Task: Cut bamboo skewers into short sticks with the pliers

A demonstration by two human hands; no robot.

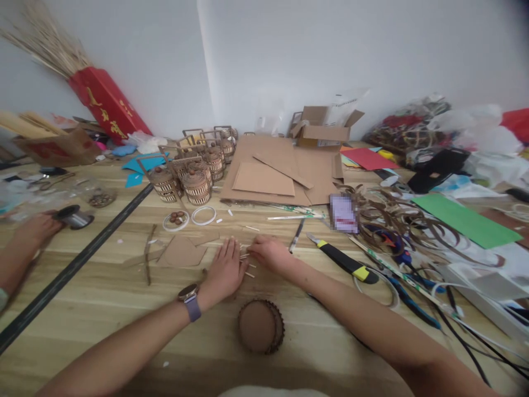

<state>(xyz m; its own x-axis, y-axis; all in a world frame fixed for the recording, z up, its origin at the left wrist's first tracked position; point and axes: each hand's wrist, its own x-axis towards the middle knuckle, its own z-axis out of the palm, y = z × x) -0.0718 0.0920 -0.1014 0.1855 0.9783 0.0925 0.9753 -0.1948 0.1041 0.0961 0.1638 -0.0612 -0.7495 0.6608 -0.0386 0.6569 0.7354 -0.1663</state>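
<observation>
My left hand (225,273), with a watch on the wrist, lies flat on the wooden table, its fingers stretched out. Just to its right are several short pale sticks (250,274), partly covered by the hand. My right hand (270,255) is closed in a pinch at these sticks; its fingertips seem to grip one short pale stick. Closer to me sits a round brown woven base (279,343) with a cardboard disc (257,326) inside. Left of my hands lie cut cardboard pieces (182,252) and a thin brown twig-like strip (147,256).
Small lidded baskets (196,186) stand behind, beside cardboard sheets (264,179). A utility knife (347,262), a phone (344,214), pliers (413,303) and curled brown strips (384,209) crowd the right. Another person's hand (41,229) touches a wire spool (75,216) beyond a black strip (82,264).
</observation>
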